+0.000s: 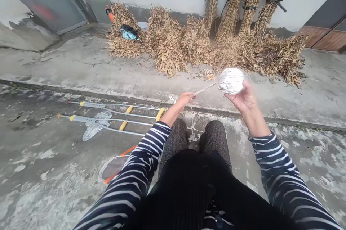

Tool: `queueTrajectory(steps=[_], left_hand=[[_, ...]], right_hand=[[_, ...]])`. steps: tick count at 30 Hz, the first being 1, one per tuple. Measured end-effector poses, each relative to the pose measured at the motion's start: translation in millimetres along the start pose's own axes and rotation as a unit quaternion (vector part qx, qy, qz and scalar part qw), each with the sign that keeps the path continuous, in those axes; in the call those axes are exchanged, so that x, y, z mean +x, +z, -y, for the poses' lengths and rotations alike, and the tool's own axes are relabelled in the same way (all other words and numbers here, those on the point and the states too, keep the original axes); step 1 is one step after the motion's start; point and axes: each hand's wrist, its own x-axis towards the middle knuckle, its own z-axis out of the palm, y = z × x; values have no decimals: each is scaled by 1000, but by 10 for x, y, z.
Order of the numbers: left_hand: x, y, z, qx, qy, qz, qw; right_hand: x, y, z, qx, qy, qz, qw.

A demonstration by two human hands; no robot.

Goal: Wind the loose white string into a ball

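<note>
I sit on concrete ground with my knees ahead of me. My right hand (241, 97) is raised and closed around a white ball of wound cord (231, 81). A strand of that white cord (204, 89) runs tight from the ball leftwards to my left hand (185, 99), which pinches it between closed fingers. More loose white cord (193, 129) lies tangled on the ground between my knees. Both arms wear dark sleeves with white stripes.
Two metal crutches (113, 116) with yellow grips lie on the ground at left, beside a clear plastic bag (93, 129). An orange-rimmed object (115, 167) lies near my left elbow. Piles and tied bundles of dry plants (205, 43) lean against the far wall.
</note>
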Motion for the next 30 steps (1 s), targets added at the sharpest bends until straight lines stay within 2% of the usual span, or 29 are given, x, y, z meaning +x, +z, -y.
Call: queueTrajectory(steps=[2, 6, 8, 10, 12, 15, 17, 21, 25, 30], left_hand=[[84, -36, -78, -4, 13, -3, 1000], [89, -85, -127, 63, -8, 119, 991], [11, -52, -140, 83, 14, 120, 989], [-113, 52, -180, 55, 76, 103, 990], [-259, 221, -246, -1, 125, 139, 982], [-434, 505, -337, -67, 129, 224, 964], [-487, 644, -360, -79, 107, 247, 960], [-510, 714, -374, -77, 80, 246, 963], [-558, 611, -488, -76, 98, 202, 972], [-602, 467, -676, -120, 100, 167, 973]], right_hand=[[-10, -56, 10, -14, -1, 12, 1000], [-55, -46, 105, -39, -24, 37, 998], [-85, 10, 153, -31, -20, 44, 998], [-107, 68, 170, -21, -10, 55, 998], [-113, 104, 155, -21, -3, 73, 997], [-107, 106, 110, -38, -7, 97, 995], [-109, 86, 100, -47, -10, 102, 994], [-147, 24, 142, -37, -9, 94, 995], [-192, -128, 120, -39, -10, 75, 996], [-230, -358, -75, -36, -19, 63, 997]])
